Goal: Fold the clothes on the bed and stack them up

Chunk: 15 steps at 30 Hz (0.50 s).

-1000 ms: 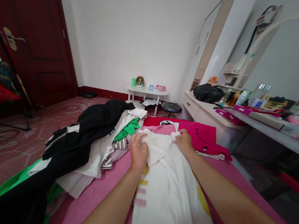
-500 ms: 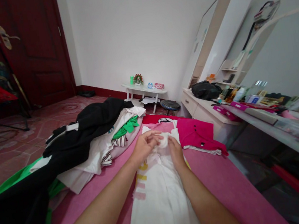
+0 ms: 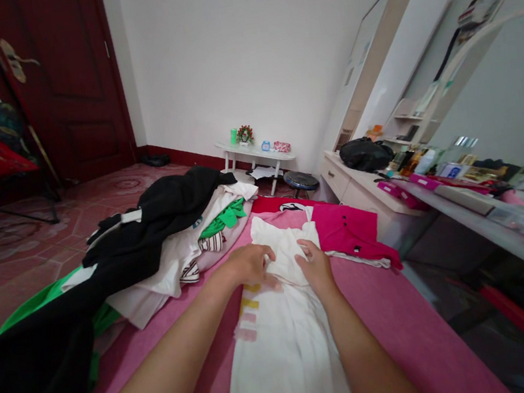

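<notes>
A long white garment (image 3: 280, 351) with yellow and pink print along its left side lies lengthwise before me on the pink bed cover (image 3: 385, 329). Its far end is folded over and lies fairly flat with soft wrinkles. My left hand (image 3: 254, 264) rests at the left edge of this folded part, fingers bent and apart from the thumb. On the opposite edge, my right hand (image 3: 315, 263) has its thumb and curved fingers spread over the cloth. Neither hand shows cloth gripped between its fingers. Both palms are hidden.
Left of the garment is a heap of clothes with a black garment (image 3: 171, 216) on top. A magenta garment (image 3: 348, 226) lies at the far right of the bed. A dressing table (image 3: 460, 206) crowded with bottles stands right; a low white table (image 3: 255, 151) is beyond.
The bunched white cloth between my hands has been let go and now lies flatter. My fingers have loosened, and my left hand has lowered slightly toward me. The view has shifted a little.
</notes>
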Each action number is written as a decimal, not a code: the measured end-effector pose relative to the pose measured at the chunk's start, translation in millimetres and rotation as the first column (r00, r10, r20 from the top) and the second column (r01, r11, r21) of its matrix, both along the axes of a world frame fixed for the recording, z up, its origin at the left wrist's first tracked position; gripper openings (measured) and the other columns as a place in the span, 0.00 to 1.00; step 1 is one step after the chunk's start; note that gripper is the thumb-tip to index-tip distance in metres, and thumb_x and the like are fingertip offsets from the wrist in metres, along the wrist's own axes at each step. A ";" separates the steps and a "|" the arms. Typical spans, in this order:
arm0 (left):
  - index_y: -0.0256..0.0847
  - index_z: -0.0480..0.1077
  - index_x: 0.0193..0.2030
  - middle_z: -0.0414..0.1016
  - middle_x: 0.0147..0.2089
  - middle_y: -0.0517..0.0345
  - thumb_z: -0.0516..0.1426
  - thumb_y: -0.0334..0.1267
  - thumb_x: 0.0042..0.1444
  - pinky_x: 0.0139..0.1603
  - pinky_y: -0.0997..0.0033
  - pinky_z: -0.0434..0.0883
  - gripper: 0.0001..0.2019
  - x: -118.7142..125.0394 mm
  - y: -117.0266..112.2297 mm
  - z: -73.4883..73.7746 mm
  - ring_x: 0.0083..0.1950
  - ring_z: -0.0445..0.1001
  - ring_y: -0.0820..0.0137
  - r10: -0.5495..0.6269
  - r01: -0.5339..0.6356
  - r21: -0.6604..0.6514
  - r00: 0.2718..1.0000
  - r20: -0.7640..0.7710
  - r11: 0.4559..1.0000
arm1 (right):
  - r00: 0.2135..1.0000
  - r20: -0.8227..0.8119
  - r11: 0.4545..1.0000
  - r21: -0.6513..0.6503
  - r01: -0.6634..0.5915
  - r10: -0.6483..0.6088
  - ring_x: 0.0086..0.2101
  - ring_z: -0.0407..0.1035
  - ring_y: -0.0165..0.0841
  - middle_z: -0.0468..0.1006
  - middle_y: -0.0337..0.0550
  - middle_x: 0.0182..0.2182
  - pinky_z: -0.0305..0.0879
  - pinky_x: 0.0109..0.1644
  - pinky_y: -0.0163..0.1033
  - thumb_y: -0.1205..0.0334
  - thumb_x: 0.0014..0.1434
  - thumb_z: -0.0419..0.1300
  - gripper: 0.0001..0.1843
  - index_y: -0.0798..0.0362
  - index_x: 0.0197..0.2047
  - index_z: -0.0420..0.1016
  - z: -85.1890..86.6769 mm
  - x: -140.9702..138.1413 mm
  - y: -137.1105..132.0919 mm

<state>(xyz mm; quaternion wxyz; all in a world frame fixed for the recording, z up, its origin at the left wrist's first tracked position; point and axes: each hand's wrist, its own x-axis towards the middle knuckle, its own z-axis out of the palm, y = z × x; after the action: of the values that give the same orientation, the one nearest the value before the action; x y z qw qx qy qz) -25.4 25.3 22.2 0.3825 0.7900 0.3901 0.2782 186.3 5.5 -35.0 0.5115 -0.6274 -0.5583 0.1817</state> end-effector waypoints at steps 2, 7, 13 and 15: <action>0.43 0.74 0.27 0.69 0.17 0.67 0.69 0.30 0.26 0.20 0.77 0.57 0.16 4.8 -3.2 3.8 0.16 0.64 0.75 0.054 -0.051 -0.088 0.998 0.025 0.995 | 0.997 -0.072 0.999 -0.028 -0.018 0.016 0.37 0.73 0.39 0.80 0.47 0.36 0.68 0.42 0.42 0.58 0.46 0.58 0.21 0.55 0.44 0.75 0.9 3.2 -0.5; 0.39 0.71 0.25 0.70 0.13 0.59 0.59 0.33 0.44 0.17 0.75 0.61 0.01 -0.6 1.0 6.0 0.13 0.67 0.70 0.047 -0.043 -0.318 0.999 0.005 0.947 | 0.972 -0.233 0.999 0.026 -0.033 0.038 0.38 0.73 0.38 0.79 0.49 0.40 0.69 0.42 0.42 0.54 0.50 0.57 0.25 0.57 0.49 0.73 7.5 7.7 -2.1; 0.37 0.69 0.13 0.70 0.13 0.55 0.62 0.34 0.39 0.15 0.78 0.58 0.10 -38.5 14.8 21.4 0.13 0.67 0.71 -0.056 0.012 -0.339 0.991 -0.121 0.941 | 0.979 0.201 0.992 0.125 0.012 -0.037 0.46 0.68 0.40 0.75 0.50 0.45 0.62 0.55 0.46 0.63 0.50 0.57 0.12 0.53 0.37 0.79 19.2 1.8 -11.2; 0.38 0.68 0.12 0.68 0.12 0.57 0.61 0.35 0.41 0.17 0.78 0.59 0.11 -34.9 17.9 23.4 0.15 0.66 0.72 0.081 -0.083 -0.138 0.996 -0.025 0.987 | 0.925 0.379 0.983 0.179 -0.047 -0.025 0.51 0.65 0.39 0.74 0.49 0.49 0.58 0.58 0.45 0.62 0.56 0.54 0.14 0.52 0.41 0.79 22.2 -3.8 -14.1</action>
<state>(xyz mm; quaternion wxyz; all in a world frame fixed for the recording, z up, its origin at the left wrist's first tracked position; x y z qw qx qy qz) -60.4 43.2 45.6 0.4212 0.7473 0.4443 0.2584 182.4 -8.7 -12.8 0.4487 -0.5974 -0.6646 0.0073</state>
